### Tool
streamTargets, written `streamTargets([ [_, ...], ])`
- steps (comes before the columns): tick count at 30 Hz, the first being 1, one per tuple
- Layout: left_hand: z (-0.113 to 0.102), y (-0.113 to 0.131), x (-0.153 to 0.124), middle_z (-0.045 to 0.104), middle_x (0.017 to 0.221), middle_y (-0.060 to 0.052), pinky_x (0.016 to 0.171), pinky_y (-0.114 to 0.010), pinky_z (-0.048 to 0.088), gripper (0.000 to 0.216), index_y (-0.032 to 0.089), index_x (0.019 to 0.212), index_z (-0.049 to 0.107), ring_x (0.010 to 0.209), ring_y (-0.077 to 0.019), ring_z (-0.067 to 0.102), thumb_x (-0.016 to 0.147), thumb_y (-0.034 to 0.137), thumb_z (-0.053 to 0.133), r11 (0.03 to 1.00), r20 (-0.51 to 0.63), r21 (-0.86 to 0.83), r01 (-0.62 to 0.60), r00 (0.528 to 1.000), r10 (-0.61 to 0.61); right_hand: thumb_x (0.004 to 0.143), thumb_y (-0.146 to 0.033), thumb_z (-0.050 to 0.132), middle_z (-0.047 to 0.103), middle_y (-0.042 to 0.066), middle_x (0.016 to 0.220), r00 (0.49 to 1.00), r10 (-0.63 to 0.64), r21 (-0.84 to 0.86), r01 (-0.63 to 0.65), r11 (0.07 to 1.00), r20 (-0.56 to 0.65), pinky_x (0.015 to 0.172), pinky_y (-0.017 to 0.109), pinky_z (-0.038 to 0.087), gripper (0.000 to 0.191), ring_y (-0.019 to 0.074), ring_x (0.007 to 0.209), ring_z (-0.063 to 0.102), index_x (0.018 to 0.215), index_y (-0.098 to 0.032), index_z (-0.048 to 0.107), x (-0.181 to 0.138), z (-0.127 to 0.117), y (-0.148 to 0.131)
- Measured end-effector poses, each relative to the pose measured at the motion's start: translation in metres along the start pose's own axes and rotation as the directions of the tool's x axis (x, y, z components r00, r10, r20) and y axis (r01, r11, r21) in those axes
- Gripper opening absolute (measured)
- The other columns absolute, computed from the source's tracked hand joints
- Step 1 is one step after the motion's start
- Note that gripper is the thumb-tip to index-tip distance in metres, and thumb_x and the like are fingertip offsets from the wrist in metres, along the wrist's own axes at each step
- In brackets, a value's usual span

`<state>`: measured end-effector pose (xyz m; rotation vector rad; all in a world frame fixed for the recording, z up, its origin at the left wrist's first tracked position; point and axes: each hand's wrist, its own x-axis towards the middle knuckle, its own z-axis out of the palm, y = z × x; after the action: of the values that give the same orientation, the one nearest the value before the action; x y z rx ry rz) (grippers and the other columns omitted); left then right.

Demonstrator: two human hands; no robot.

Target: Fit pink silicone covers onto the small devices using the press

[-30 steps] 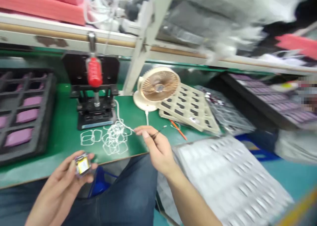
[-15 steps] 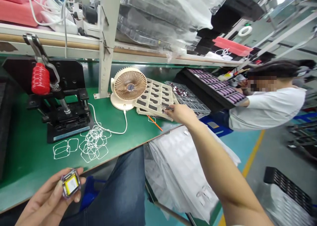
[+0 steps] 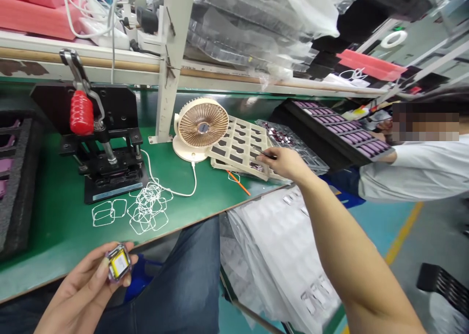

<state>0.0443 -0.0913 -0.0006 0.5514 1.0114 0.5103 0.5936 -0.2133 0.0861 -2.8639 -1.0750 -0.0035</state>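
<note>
By the near edge of the bench [image 3: 205,192], L hand [image 3: 88,280] has its grip round the device [image 3: 119,264], yellow-framed side showing. R hand [image 3: 280,162], at the tray [image 3: 240,139], pinches a thin dark tool [image 3: 268,154]; tip contact unclear. Step looks like tool work at tray; next prob. needs careful tip aim w/ device steady.

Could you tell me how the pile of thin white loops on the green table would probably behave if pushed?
The white loops look very thin, so they are probably light and easily bent. They overlap in a tangle, so pushing one would likely drag others along.
</note>
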Motion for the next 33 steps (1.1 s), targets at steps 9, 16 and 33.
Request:
streamTargets([
  [9,0.036,0.0,0.011,0.081,0.125,-0.013,0.095,-0.044,0.067,0.023,0.022,0.104,0.084,0.118,-0.035,0.077,0.083,0.025,0.091,0.942,0.104,-0.243,-0.232,0.959,0.263,0.101,-0.042,0.075,0.083,0.006,0.098,0.816,-0.296,0.375,0.509,0.775,-0.496,0.076,0.028,0.055,0.024,0.0197,0.088,0.078,0.106,-0.02,0.084,-0.118,0.031,-0.125],
  [16,0.037,-0.005,0.013,0.08,0.125,-0.009,0.098,-0.036,0.063,0.015,0.023,0.109,0.084,0.113,-0.0247,0.077,0.094,0.025,0.081,0.867,0.025,-0.288,-0.408,0.901,0.433,0.1,-0.007,0.071,0.079,0.005,0.109,0.591,-0.588,0.652,0.746,0.138,-0.552,0.088,0.023,0.063,0.02,0.0146,0.098,0.078,0.115,-0.021,0.074,-0.236,0.085,-0.267],
  [33,0.027,-0.016,0.017,0.072,0.128,-0.005,0.102,-0.041,0.063,0.013,0.026,0.1,0.081,0.115,-0.0241,0.075,0.09,0.018,0.083,0.78,-0.062,-0.236,-0.58,0.809,0.584,0.097,-0.005,0.073,0.077,0.007,0.105,0.588,-0.531,0.631,0.766,0.124,-0.61,0.075,0.024,0.064,0.023,0.0156,0.09,0.077,0.115,-0.019,0.074,-0.244,0.112,-0.289],
])
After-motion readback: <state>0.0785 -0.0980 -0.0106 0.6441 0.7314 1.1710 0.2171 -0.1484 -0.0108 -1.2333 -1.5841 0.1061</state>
